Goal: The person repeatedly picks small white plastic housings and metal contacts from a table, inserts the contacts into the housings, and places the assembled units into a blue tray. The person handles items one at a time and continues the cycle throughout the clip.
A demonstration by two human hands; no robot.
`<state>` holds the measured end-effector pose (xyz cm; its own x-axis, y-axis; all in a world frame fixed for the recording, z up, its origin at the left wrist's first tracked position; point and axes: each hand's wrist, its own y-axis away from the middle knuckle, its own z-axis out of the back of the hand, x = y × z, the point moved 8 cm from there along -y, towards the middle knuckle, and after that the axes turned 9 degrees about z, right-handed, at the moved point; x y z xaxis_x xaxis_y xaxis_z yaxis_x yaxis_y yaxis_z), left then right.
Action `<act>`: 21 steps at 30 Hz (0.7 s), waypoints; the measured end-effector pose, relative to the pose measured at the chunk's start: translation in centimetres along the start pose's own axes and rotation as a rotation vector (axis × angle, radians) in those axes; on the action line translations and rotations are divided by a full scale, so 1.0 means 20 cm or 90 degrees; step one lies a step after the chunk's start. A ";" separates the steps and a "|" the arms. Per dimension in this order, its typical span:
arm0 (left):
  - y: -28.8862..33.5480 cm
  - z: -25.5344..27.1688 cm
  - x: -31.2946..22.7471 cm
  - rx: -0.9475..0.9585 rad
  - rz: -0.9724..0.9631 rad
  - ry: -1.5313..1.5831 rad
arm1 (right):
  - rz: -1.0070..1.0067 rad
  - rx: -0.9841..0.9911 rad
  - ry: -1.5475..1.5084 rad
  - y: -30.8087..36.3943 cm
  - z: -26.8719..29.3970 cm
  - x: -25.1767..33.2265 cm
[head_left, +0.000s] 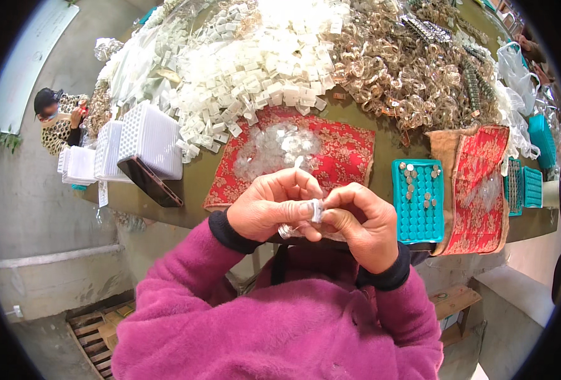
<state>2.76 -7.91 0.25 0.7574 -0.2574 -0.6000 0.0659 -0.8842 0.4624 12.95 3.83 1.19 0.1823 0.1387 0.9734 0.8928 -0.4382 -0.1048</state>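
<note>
Near the table's front edge my hands meet over a small whitish, shiny piece (pixel 316 211); its kind is too small to tell. The thumb and fingers of my left hand (pixel 264 209) pinch it from one side. Those of my right hand (pixel 366 225) close on it from the other. Below my left fingers show some silvery round discs (pixel 285 231), partly hidden by the hand. Just beyond lies a red flowered cloth (pixel 347 158) bearing a heap of clear, thin plastic pieces (pixel 274 152).
Beyond the cloth spreads a pile of small white tags (pixel 248 88), with brownish clear rings (pixel 388 76) to its right. A teal tray (pixel 418 218) holds several silvery discs. Stacked white trays (pixel 150 139) and a phone (pixel 150 180) stand left. Another person (pixel 58 130) is far left.
</note>
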 end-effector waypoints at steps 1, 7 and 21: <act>0.00 0.00 0.02 0.005 0.000 0.025 | -0.050 -0.016 -0.074 0.01 0.00 -0.04; 0.00 0.02 0.09 0.030 0.021 0.092 | -0.082 -0.064 -0.134 0.04 0.02 -0.09; 0.01 0.03 0.08 -0.020 0.000 -0.012 | 0.166 0.050 0.210 0.02 0.00 0.09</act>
<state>3.67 -8.66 -1.03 0.7447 -0.2649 -0.6126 0.0865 -0.8718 0.4822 13.64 3.91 2.84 0.2760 -0.2647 0.9240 0.8654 -0.3498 -0.3587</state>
